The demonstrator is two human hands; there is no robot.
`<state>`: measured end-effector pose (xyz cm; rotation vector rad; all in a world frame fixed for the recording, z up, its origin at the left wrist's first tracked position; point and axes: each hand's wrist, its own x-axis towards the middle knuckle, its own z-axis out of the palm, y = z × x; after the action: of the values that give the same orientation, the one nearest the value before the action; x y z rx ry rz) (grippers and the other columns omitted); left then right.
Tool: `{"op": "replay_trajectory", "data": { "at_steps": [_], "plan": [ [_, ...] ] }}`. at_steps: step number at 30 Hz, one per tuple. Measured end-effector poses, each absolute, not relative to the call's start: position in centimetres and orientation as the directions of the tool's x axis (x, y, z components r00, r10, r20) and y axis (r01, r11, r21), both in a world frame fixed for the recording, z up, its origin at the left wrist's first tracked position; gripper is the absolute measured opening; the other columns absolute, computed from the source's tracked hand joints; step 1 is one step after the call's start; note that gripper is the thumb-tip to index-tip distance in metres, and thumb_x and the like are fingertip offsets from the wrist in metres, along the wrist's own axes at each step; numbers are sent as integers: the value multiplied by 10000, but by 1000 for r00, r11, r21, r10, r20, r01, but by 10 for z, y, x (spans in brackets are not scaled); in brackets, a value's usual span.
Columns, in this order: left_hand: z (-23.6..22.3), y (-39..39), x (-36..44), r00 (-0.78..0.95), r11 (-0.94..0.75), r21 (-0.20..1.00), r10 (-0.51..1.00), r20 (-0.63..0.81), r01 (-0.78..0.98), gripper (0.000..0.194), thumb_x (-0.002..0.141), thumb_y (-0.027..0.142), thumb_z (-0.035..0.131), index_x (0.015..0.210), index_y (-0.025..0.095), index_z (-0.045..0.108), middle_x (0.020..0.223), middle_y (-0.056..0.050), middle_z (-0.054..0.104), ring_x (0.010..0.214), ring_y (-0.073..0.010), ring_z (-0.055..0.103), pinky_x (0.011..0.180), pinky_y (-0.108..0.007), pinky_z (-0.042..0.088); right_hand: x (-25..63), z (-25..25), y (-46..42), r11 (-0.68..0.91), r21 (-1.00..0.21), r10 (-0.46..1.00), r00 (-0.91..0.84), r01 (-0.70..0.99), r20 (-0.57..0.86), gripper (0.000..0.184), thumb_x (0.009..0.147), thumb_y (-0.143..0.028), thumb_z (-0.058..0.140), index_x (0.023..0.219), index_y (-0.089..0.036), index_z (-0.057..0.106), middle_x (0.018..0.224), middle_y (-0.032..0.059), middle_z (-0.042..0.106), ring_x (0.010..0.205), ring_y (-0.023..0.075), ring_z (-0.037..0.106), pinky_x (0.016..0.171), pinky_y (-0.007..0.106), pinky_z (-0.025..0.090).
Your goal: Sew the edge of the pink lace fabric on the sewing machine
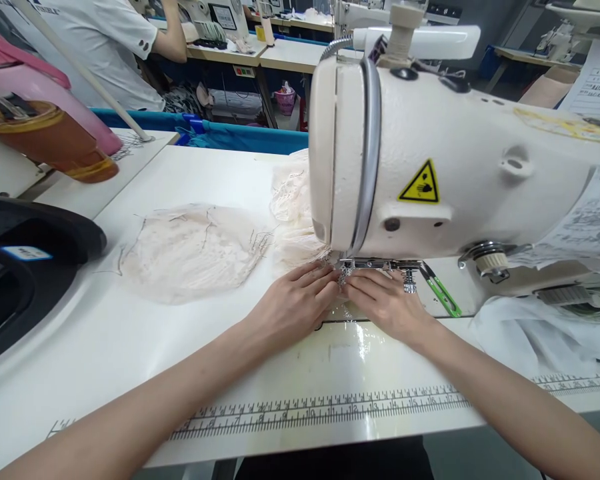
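Observation:
At the needle end of a white sewing machine (445, 133), both my hands lie palm down, close together. My left hand (307, 293) rests with fingers stretched flat on pale cream fabric (297, 247) left of the presser foot (347, 261). My right hand (383, 297) lies flat just right of the foot, its fingertips partly hidden under the machine head. A narrow strip of lace (345, 272) shows between the two hands. Beside my right hand is a pair of green thread snips (441, 290).
Another cream piece with loose threads (195, 250) lies left on the white table (220, 373). A black curved object (40, 267) and an amber cup (50, 140) stand at left. White cloth (540, 333) is at right. A person in a white shirt (100, 47) sits beyond.

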<state>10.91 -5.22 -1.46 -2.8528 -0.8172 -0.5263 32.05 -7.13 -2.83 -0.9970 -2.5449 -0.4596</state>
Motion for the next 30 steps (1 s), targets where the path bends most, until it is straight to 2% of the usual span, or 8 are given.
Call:
{"op": "replay_trajectory", "data": {
  "at_steps": [4,8,12,14,19,24,27,30],
  "plan": [
    [-13,-52,110,784,-833,-33,506,360,553,193,913,181,424,974,137,601,1184,-100,660,1079,-214,633,1031,-402,453,318,-27,-70,717,129,565,-680,685,468,255,867,-15,467,980,-170,635,1004,13,707,1034,145,589,771,292,409],
    [-11,-56,112,733,-794,-36,543,410,607,184,835,106,457,959,161,581,1127,-78,683,1051,-233,633,972,-438,446,315,-27,-71,718,66,580,-649,693,492,243,841,-4,493,954,-176,622,962,2,710,978,134,602,782,279,393],
    [-10,-61,110,673,-762,23,584,454,647,217,774,78,462,953,164,548,895,-49,705,771,-199,654,782,-396,433,313,-27,-73,692,-58,641,-576,719,508,135,872,-100,492,883,-195,587,896,-12,702,868,124,600,765,280,394],
    [-10,-62,108,684,-780,53,578,444,624,214,742,66,458,907,176,539,762,-5,675,673,-170,621,747,-371,402,312,-26,-75,713,-88,630,-581,696,515,88,898,-169,491,877,-197,572,852,-14,687,859,127,594,776,288,405],
    [-9,-62,106,704,-806,43,540,462,590,197,714,32,426,815,177,513,687,25,628,617,-133,569,755,-343,373,310,-21,-77,782,-73,553,-636,619,538,88,907,-191,502,925,-211,586,846,-27,675,914,130,586,944,347,418],
    [-8,-65,108,711,-800,-49,501,493,598,154,834,81,420,773,174,525,642,23,602,576,-126,531,738,-338,396,309,-23,-77,856,4,414,-690,517,593,145,863,-99,559,899,-227,617,869,-45,686,936,116,586,1033,356,397],
    [-7,-65,108,737,-800,-115,473,482,589,156,878,127,452,773,169,559,705,-8,645,643,-156,576,733,-354,427,310,-24,-77,869,15,384,-692,495,611,163,843,-70,585,895,-218,629,901,-49,697,955,113,593,1013,323,423],
    [-10,-62,107,776,-838,-82,456,436,539,187,892,146,458,1003,135,608,1084,-90,682,1002,-225,620,888,-396,454,310,-23,-78,878,34,359,-703,478,614,130,845,-86,596,876,-204,641,883,-40,709,913,113,615,960,300,463]
  ]
}}
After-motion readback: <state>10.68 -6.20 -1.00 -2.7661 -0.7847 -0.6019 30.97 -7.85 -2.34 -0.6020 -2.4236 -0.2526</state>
